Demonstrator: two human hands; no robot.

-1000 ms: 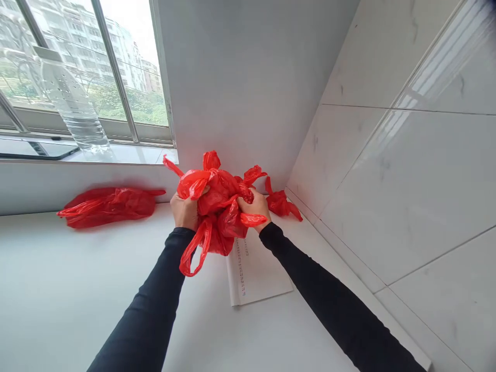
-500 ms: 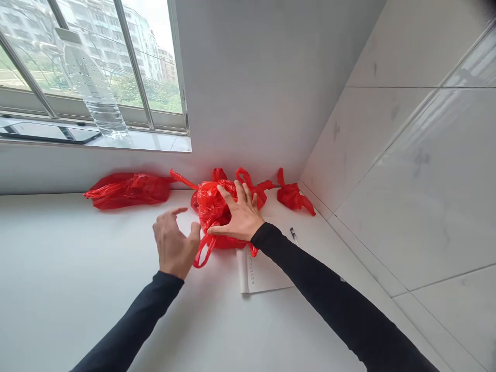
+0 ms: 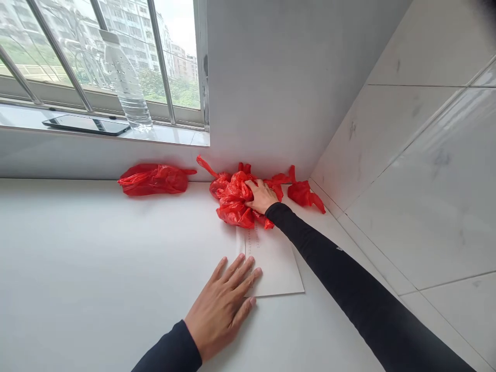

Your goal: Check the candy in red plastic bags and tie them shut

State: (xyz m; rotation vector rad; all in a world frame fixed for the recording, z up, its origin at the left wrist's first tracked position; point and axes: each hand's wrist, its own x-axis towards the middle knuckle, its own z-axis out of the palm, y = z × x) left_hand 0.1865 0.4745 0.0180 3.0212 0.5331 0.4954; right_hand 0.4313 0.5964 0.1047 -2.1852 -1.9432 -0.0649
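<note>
My right hand point(image 3: 262, 196) reaches to the wall and presses into a bunched red plastic bag point(image 3: 236, 192), its thumb and fingers on either side of the crumpled plastic. What the bag contains is hidden. My left hand point(image 3: 225, 302) lies palm down with its fingers spread, nearer to me. Its fingertips rest over the left part of a white notebook point(image 3: 277, 268) with a column of small printed or written marks. The notebook's far edge is under the red bags.
Another red bag point(image 3: 155, 180) lies along the wall to the left, and a small knotted red bag point(image 3: 302, 193) sits in the right corner. A clear water bottle point(image 3: 129, 93) and a dark-edged tablet point(image 3: 87, 124) are on the windowsill. Tiled wall point(image 3: 437, 181) bounds the right.
My left hand has come away from the bags, down and right onto the notebook. The bunched bag has shifted toward the wall with my right hand, uncovering more notebook. The view has turned left.
</note>
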